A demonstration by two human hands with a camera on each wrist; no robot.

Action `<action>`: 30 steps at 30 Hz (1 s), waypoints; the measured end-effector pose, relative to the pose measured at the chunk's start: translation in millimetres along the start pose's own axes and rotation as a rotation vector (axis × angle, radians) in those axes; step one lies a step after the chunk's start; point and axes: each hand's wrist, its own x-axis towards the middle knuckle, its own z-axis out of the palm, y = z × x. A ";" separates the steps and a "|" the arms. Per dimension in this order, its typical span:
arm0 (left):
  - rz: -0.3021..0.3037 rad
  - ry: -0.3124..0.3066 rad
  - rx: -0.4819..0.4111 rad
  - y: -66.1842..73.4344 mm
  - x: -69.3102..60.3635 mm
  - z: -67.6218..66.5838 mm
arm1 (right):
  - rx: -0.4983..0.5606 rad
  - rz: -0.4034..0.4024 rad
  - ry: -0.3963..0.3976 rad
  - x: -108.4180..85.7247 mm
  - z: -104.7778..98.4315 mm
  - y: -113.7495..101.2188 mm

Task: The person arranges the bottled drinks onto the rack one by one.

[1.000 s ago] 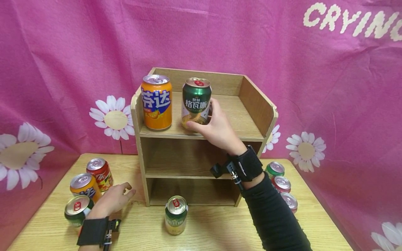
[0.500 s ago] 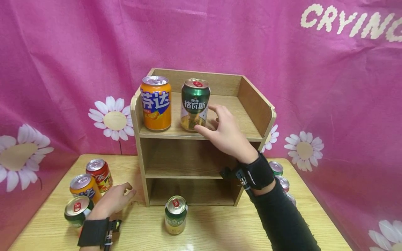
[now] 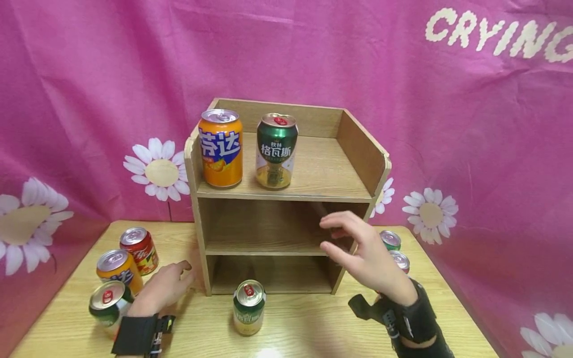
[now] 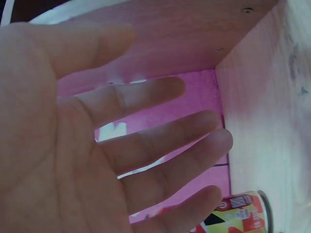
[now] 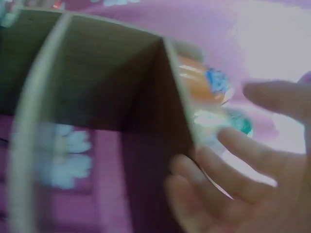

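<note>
On the top board of the wooden shelf [image 3: 286,197] two cans stand upright side by side: an orange soda can [image 3: 221,149] at the left and a green-and-gold kvass can [image 3: 276,151] to its right. My right hand [image 3: 369,253] holds nothing; it hovers in front of the shelf's right side, fingers spread and loosely bent, blurred in the right wrist view. Left of the shelf my left hand [image 3: 166,287] hangs with relaxed fingers and grips nothing, as the left wrist view confirms. Another kvass can [image 3: 249,307] stands on the table before the shelf.
Beside my left hand are a red can [image 3: 140,248], a second orange can [image 3: 119,268] and a green can [image 3: 109,303]. Right of the shelf stand a green can [image 3: 390,239] and a red can [image 3: 399,260], partly behind my right hand. A pink curtain [image 3: 286,49] hangs behind.
My right hand has let go of the green-and-gold kvass can on the top board and drawn back, down and to the right. My left hand stays in place.
</note>
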 end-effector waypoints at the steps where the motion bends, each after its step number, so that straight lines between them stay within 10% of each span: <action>1: 0.002 0.008 0.007 0.9 -0.1 -0.7 | 0.021 0.031 -0.055 -9.6 3.7 5.3; 11: -0.017 0.110 0.068 11.3 -11.8 -5.9 | 0.247 0.422 -0.392 -78.7 50.2 53.5; 20: 0.106 0.599 0.240 -8.7 -49.5 -8.0 | 0.274 0.472 -0.414 -85.9 60.2 69.8; 30: 0.103 0.935 0.101 -48.6 -83.2 -3.6 | 0.231 0.481 -0.425 -95.0 53.6 75.9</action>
